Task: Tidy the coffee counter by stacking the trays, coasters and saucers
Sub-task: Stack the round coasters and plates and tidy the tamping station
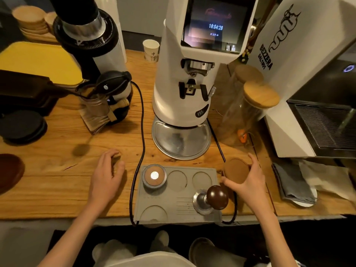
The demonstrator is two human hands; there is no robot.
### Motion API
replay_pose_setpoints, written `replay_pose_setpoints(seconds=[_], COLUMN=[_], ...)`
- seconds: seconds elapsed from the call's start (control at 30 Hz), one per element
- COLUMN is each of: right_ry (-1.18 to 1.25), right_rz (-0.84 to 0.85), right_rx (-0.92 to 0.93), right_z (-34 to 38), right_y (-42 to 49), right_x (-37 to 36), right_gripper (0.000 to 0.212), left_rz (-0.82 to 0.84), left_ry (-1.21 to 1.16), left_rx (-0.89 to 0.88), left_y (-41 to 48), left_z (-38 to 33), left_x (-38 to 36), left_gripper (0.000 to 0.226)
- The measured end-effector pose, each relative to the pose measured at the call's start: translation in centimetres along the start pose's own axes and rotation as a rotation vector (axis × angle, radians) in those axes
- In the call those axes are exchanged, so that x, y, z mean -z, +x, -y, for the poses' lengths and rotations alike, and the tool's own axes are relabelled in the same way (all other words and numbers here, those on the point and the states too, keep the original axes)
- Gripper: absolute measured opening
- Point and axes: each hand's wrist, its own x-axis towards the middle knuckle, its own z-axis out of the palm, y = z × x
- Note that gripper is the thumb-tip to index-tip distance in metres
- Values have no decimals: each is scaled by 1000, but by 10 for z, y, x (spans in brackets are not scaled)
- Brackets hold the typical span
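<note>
My right hand [248, 182] grips a round brown cork coaster [236, 170] at the right of the grey tamping mat [159, 207], with fingers curled around its edge. My left hand [107, 174] hovers over the bare wooden counter, fingers loosely curled and holding nothing. A stack of dark round coasters [21, 128] sits at the left. A dark red-brown saucer [9, 170] lies at the far left edge. A yellow tray [36, 62] rests at the back left, with wooden saucers [32, 22] stacked behind it.
A white grinder [185, 83] stands in the middle, a black cable [142, 120] running down beside it. A tamper [212, 197] and a round distributor [154, 176] sit on the mat. Glass jars with wooden lids [260, 95], an espresso machine [317, 83] and a folded grey cloth [292, 182] are at the right.
</note>
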Motion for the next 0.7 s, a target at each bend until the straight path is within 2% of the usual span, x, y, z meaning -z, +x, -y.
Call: replay_pose_setpoints(seconds=[0.1, 0.3, 0.43, 0.53, 0.7], right_ry=[24, 91, 100, 114, 168], right_rz=[-37, 16, 40, 56, 102], right_rx=[38, 171, 244, 309, 321], right_z=[21, 88, 131, 161, 206], right_y=[-3, -7, -17, -31, -65], right_x=[8, 20, 16, 1, -47], right_gripper=[122, 118, 118, 118, 116], left_rz=[2, 2, -16, -50, -161], left_ry=[-1, -30, -172, -248, -211], left_rx=[11, 36, 77, 112, 190], left_y=[1, 0, -6, -18, -35], left_z=[0, -7, -19, -14, 32], left_x=[0, 4, 16, 40, 109], left_gripper=[39, 41, 34, 30, 35])
